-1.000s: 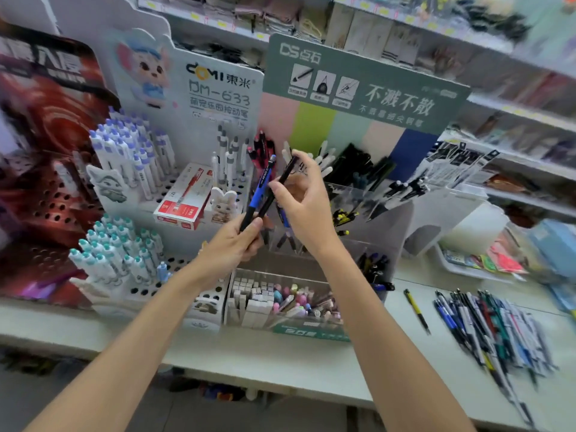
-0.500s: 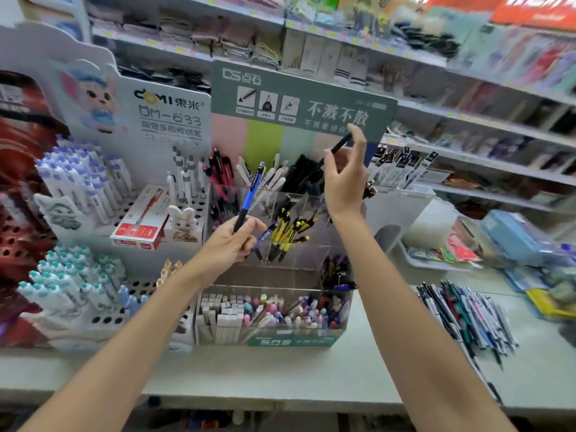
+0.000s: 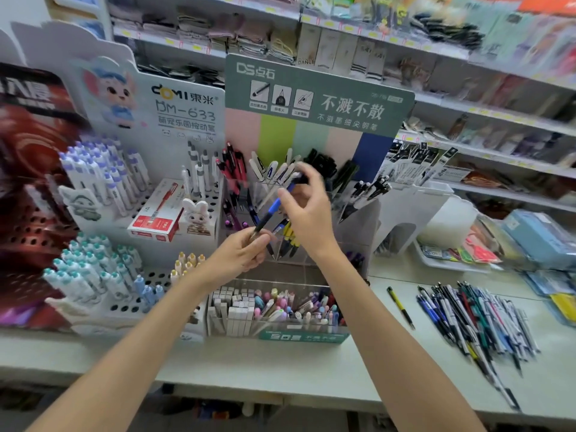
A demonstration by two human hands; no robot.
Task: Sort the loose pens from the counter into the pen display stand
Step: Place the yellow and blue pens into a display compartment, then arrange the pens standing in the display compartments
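Holding blue pen (image 3: 274, 207) by its lower end in left grip (image 3: 240, 256), fingers pinched on the barrel, upper end slanting up and to the right. Noted right grip (image 3: 308, 213) at the upper end of the same pen, fingers curled; too blurred to tell whether clamped on it or just short of it.

Judged step: passing one pen from left to right for slotting, directly in front of pen display stand (image 3: 302, 337). Next move calls for finding the compartment with matching blue pens, tipping the pen upright and lowering it in without knocking its neighbours.

Logged in the stand, far row, left to right: red pens (image 3: 232, 163), white pens (image 3: 271, 169), black pens (image 3: 321, 163), black-and-white pens (image 3: 369, 190). Middle row: yellow-and-black pens (image 3: 289, 236), just behind the hands. Near tray: white blocks (image 3: 232, 310) at left, pastel pens (image 3: 296, 307) at right.

Left to sort: loose pens (image 3: 473, 316) heaped on the surface (image 3: 280, 363) at right, plus single yellow pen (image 3: 400, 307) just left of the heap. Judged well short of done.
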